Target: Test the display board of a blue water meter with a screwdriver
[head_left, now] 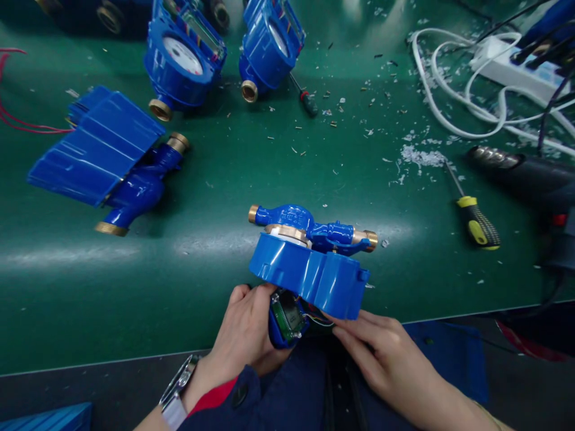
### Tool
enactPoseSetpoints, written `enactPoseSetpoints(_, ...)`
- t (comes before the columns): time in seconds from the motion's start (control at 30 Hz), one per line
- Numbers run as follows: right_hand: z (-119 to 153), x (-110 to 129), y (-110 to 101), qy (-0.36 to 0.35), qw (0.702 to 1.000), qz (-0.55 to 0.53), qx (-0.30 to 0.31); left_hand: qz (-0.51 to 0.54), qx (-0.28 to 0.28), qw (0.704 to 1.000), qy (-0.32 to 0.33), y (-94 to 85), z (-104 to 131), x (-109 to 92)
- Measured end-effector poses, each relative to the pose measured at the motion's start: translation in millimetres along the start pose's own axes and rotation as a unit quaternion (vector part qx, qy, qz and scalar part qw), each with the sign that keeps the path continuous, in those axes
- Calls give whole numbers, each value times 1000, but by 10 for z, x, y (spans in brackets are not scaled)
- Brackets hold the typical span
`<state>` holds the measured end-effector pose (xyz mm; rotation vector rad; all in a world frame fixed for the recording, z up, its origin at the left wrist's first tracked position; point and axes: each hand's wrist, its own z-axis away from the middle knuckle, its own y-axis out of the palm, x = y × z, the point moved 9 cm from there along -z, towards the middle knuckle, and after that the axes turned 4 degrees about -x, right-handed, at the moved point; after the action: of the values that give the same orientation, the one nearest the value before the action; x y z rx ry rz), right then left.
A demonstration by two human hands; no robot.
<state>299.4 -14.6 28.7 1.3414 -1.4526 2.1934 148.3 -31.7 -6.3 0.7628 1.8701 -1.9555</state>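
Observation:
A blue water meter point(309, 263) lies on its side at the front edge of the green table, its brass-ended pipe toward the back. My left hand point(251, 320), with a watch on the wrist, is wrapped round a small blue module point(288, 317) with a green circuit board and display, just below the meter's housing. Thin wires point(318, 321) run from the module toward the housing. The fingers of my right hand point(377, 344) are pressed together at the housing's lower right edge, by the wires; what they pinch is hidden.
Other blue meters point(177, 60) point(269, 45) point(139, 191) stand or lie at the back and left. A dark screwdriver point(308, 103), a yellow-black screwdriver point(478, 224), a heat gun point(525, 173), a white power strip point(516, 69) and white scraps point(422, 157) lie farther off.

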Motion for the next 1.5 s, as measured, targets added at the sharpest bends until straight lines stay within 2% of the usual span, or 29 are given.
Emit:
enactPoseSetpoints(0.1, 39, -105, 51, -25, 998, -60, -18, 20, -9, 1000, 3, -17, 22, 11)
enactPoseSetpoints(0.17, 87, -86, 52, -86, 995, -3, -49, 33, -14, 999, 5, -40, 31, 21)
enactPoseSetpoints(0.23, 143, -32, 79, -147, 981, 102, -71, 40, -16, 999, 5, -57, 38, 28)
enactPoseSetpoints(0.3, 170, 7, 108, -175, 967, 166, -80, 41, -25, 999, 7, -78, 47, 21)
enactPoseSetpoints(0.33, 165, 10, 103, -170, 970, 154, -82, 41, -30, 999, 9, -86, 52, 11)
enactPoseSetpoints(0.43, 110, -26, 45, -121, 989, 11, -89, 48, -51, 998, 4, -119, 74, -15)
enactPoseSetpoints(0.5, 90, -16, 6, -122, 987, -32, -102, 55, -66, 996, -10, -151, 91, -19)
enactPoseSetpoints(0.67, 134, 59, -28, -226, 962, 90, -127, 77, -67, 994, -28, -205, 116, -30)
enactPoseSetpoints(0.8, 111, 34, -54, -269, 948, 103, -137, 105, -58, 992, -43, -211, 116, -13)
enactPoseSetpoints(0.93, 38, 96, -114, -299, 939, 95, -143, 182, -22, 983, -8, -142, 102, -126)
enactPoseSetpoints(1.03, 52, 110, -221, -293, 941, 92, -141, 181, -20, 983, -24, -129, 99, -125)
enactPoseSetpoints(1.17, 161, -12, -383, -235, 963, 61, -116, 162, -30, 984, -62, -142, 108, -39)
enactPoseSetpoints(1.27, 224, -47, -400, -211, 972, 73, -66, 133, -46, 989, -43, -184, 99, -46)
enactPoseSetpoints(1.37, 237, 23, -385, -217, 968, 125, -28, 86, -56, 995, -14, -226, 84, -90)
enactPoseSetpoints(1.5, 215, 132, -388, -228, 953, 194, -39, 29, -66, 997, 27, -269, 80, -175)
